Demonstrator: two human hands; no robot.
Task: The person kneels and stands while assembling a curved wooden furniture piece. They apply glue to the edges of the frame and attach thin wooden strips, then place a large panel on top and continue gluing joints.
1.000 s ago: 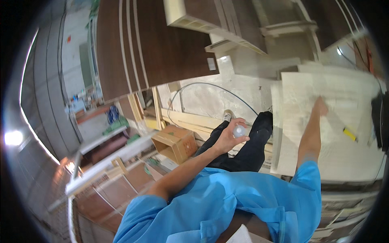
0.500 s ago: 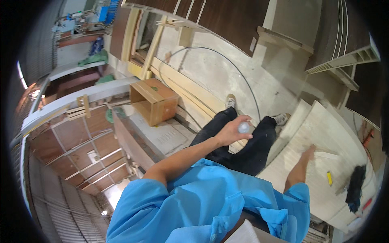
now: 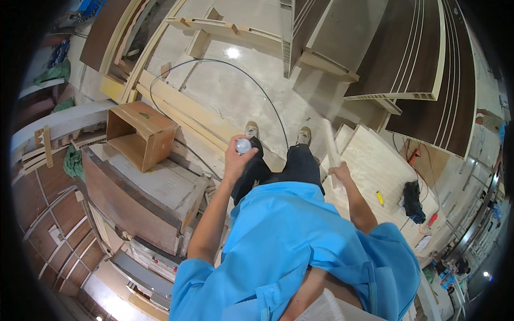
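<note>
My left hand [image 3: 238, 159] is closed around a clear, round thing [image 3: 243, 146], seen end-on; it looks like a plastic bottle or jar, but its length is hidden. It is held out above my left leg. On the other side, my right hand [image 3: 340, 172] grips a long pale strip of board [image 3: 331, 147] at its near part. The strip stands out away from me, beside the left edge of a pale wooden worktop [image 3: 369, 160]. A yellow utility knife [image 3: 379, 198] lies on that worktop, to the right of my right forearm.
An open cardboard box [image 3: 155, 131] sits on a grey machine at left. A black cable [image 3: 257, 83] curves across the floor before my feet. Dark panels [image 3: 396, 48] lean at the far right. A black cloth-like item [image 3: 411, 200] and a red-handled tool [image 3: 432, 219] lie on the worktop.
My right hand, earlier low on the worktop by the flat-lying strip, now holds the strip raised at the worktop's left edge. The left hand keeps the clear round thing. The whole view has swung right.
</note>
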